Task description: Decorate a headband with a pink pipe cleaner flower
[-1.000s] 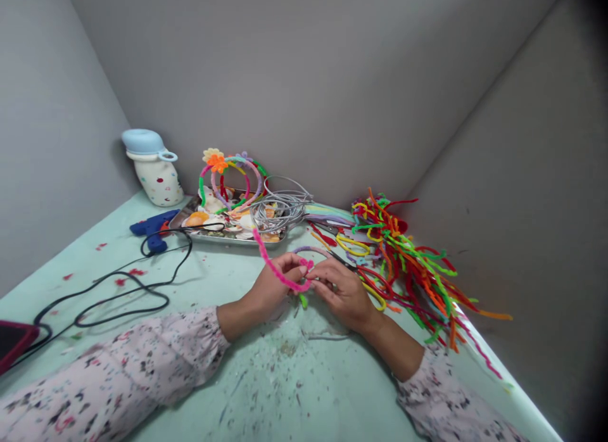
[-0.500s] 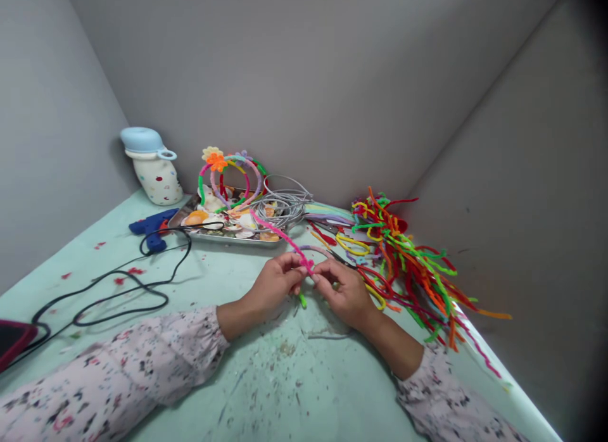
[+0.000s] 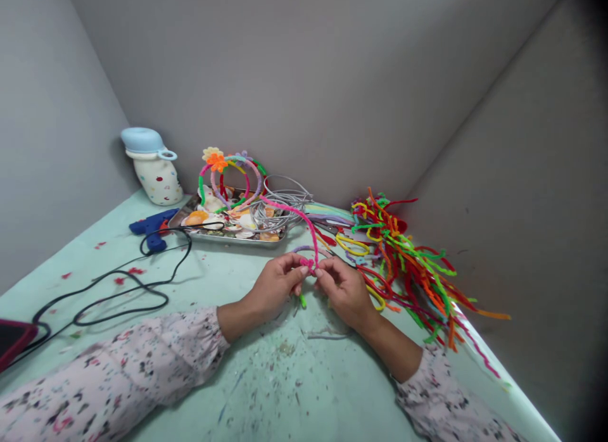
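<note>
Between my hands is a bright pink pipe cleaner point(image 3: 311, 225), its near end bent into small loops and its long free end arching up and to the left toward the tray. My left hand point(image 3: 277, 284) pinches the looped part with thumb and forefinger. On the other side, my right hand point(image 3: 342, 292) pinches the same pipe cleaner close by, where the long end rises. A short green piece point(image 3: 303, 301) pokes out below my left fingers; whether I hold it is hidden. Behind my hands a lilac curved band point(image 3: 304, 248) lies on the table, partly covered.
A metal tray point(image 3: 228, 240) carries pipe-cleaner headbands point(image 3: 260, 173), scraps and a coil of grey wire point(image 3: 285, 208). To its left are a blue glue gun point(image 3: 154, 227), black cord point(image 3: 123, 290) and a bottle point(image 3: 159, 176). Colourful pipe cleaners point(image 3: 403, 258) and scissors point(image 3: 380, 280) lie right.
The pink pipe cleaner's long end has swung to the right and now bends upright from my right fingertips. Both hands stay nearly in place, with slight finger movement.
</note>
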Available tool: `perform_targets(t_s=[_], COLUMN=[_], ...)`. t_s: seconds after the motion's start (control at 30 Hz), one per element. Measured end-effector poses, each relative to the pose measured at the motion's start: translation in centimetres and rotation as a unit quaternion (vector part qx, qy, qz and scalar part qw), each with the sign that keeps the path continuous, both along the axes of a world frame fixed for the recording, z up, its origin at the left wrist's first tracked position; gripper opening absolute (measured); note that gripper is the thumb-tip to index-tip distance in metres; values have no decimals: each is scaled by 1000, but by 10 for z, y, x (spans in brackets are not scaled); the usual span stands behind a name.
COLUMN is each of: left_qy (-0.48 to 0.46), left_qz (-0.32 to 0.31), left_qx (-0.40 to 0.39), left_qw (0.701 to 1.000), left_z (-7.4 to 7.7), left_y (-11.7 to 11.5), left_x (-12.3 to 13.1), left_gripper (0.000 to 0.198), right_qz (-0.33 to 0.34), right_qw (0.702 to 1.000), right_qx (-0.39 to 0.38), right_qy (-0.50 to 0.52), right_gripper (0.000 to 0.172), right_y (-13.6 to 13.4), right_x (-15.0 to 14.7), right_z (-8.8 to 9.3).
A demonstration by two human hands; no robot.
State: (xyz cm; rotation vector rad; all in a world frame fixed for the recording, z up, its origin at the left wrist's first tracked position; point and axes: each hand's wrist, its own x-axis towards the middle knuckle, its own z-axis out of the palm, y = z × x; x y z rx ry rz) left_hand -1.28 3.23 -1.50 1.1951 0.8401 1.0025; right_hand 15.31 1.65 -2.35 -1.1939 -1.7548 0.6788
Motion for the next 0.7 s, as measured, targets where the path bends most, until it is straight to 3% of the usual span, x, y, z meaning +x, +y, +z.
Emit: perform_targets(t_s=[0.2,0.37,0.7], left_qy=[26,87,173], left_qz=[2,11,42], left_qx=[29,108,251], left_qw=[999,990,952], left_z=[-4,-3,2], left_y=[-1,-4,-8], left_x=[1,-2,-4], left_gripper=[18,12,21], right_qz=[1,10,12], right_qw=[999,999,996], right_qx=[-37,-47,20], right_qy=[16,7,-92], right_gripper=[14,14,11], right_y=[1,2,2], right_x=[-1,0,-2], right_z=[-1,-2,6])
